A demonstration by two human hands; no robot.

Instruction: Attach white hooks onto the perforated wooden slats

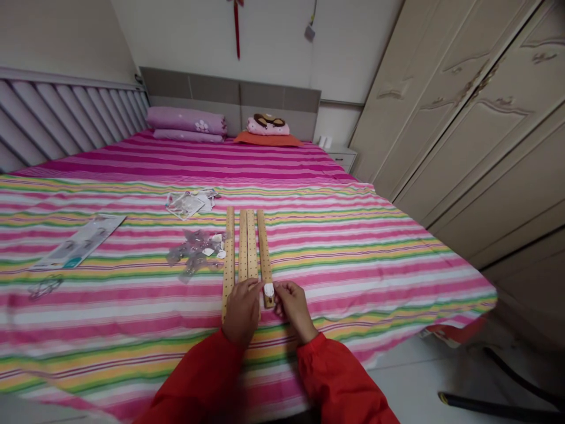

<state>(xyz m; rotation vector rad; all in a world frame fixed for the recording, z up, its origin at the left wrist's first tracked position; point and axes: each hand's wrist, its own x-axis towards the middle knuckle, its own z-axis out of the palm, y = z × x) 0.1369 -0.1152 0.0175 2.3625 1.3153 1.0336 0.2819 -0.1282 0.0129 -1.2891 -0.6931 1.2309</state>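
Note:
A light wooden strip with rows of small holes [265, 250] lies on the striped cloth, the rightmost of several such strips. On its near end is a small white tag [269, 289] with a tiny dark item just below it. My left hand [242, 311] is closed at the tag's left edge, partly covering the near ends of the middle strips [247, 244]. From the right, my right hand [293, 305] pinches at the tag's other edge, thumb and forefinger bent. How firmly either hand grips the tag is hard to see. Another holed strip [229, 253] lies furthest left.
Small clear plastic bags with white labels [196, 252] lie left of the strips. Behind them are more plastic packets [189, 203]. Further left are a long packaged card [82, 241] and a thin wire-like item [46, 286]. Wardrobes [468, 135] stand right of the bed.

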